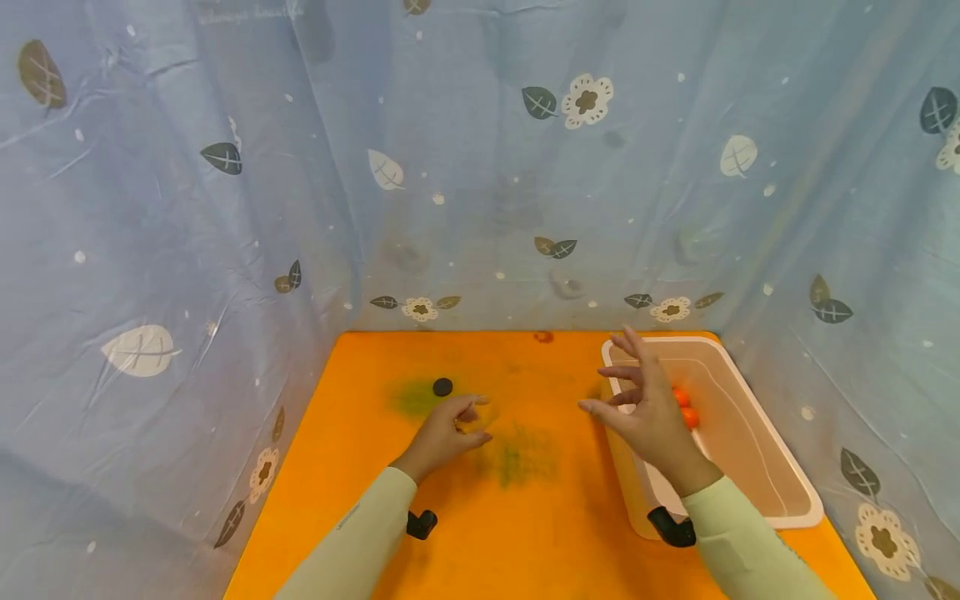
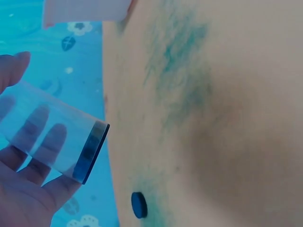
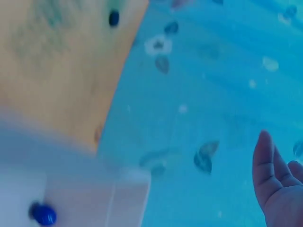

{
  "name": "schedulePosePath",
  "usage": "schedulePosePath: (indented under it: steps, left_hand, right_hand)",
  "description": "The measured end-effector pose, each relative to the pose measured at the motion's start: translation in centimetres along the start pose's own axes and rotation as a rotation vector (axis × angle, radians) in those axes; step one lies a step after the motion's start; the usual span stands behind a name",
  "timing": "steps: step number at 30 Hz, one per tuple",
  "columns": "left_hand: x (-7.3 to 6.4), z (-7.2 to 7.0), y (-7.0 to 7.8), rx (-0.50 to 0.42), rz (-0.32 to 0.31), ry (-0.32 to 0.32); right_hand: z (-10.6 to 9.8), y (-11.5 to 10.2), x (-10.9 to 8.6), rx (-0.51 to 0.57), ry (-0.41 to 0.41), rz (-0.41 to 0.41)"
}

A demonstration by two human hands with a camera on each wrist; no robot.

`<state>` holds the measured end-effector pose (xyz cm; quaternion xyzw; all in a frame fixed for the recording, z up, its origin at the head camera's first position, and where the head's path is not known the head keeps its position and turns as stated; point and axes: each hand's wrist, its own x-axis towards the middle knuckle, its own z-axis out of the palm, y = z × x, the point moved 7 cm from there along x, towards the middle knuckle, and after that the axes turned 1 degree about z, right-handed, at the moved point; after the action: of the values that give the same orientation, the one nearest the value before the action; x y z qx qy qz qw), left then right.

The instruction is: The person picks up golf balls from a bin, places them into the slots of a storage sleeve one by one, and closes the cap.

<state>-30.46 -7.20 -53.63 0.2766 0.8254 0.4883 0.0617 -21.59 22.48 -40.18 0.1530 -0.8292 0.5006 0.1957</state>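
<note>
Left fingers [image 1: 469, 401] grip a clear, apparently smooth container [image 2: 71, 135]; I could drop it through light pressure. Right fingers [image 1: 645, 358]: apart.

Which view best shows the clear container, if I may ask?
The left wrist view: the clear container appears large there, its dark end distinct. The head view shows it faintly in the left hand; the right wrist view shows no discernible trace.

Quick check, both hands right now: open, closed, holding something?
Left hand: holding a clear cylinder with a dark end.
Right hand: open, holding nothing.
</note>
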Motion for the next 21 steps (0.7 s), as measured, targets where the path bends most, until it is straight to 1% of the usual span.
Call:
schedulePosePath:
  steps: [2, 3, 6, 9, 12, 15, 18, 21]
  left_hand:
    - [-0.7, -0.2, 0.0, 0.001, -0.003, 0.011]
    - [-1.0, -0.3, -0.1, 0.002, -0.002, 0.018]
    - [-1.9, -0.6, -0.3, 0.009, -0.02, 0.037]
    - [-2.5, -0.7, -0.6, 0.012, -0.037, 0.051]
    - [-2.9, -0.9, -0.8, 0.006, -0.056, 0.06]
    - [-3.1, -1.0, -1.0, -0.012, -0.072, 0.065]
    - [-3.3, -0.9, -0.9, -0.015, -0.068, 0.064]
    - [-3.3, -0.8, -0.5, -0.006, -0.052, 0.059]
  right_hand:
    - [-1.8, 0.6, 0.8, 0.047, 0.041, 0.019]
    - [-2.6, 1.0, 1.2, 0.05, 0.06, 0.022]
    - [-4.6, 3.2, 2.3, 0.009, 0.087, 0.057]
    - [-6.1, 6.3, 3.2, -0.069, 0.075, 0.126]
    - [-6.8, 9.6, 3.8, -0.168, -0.001, 0.199]
    - [-6.8, 12.6, 4.2, -0.253, -0.131, 0.254]
    - [-6.6, 15.1, 4.2, -0.279, -0.271, 0.31]
    - [-6.5, 17.2, 3.7, -0.279, -0.358, 0.37]
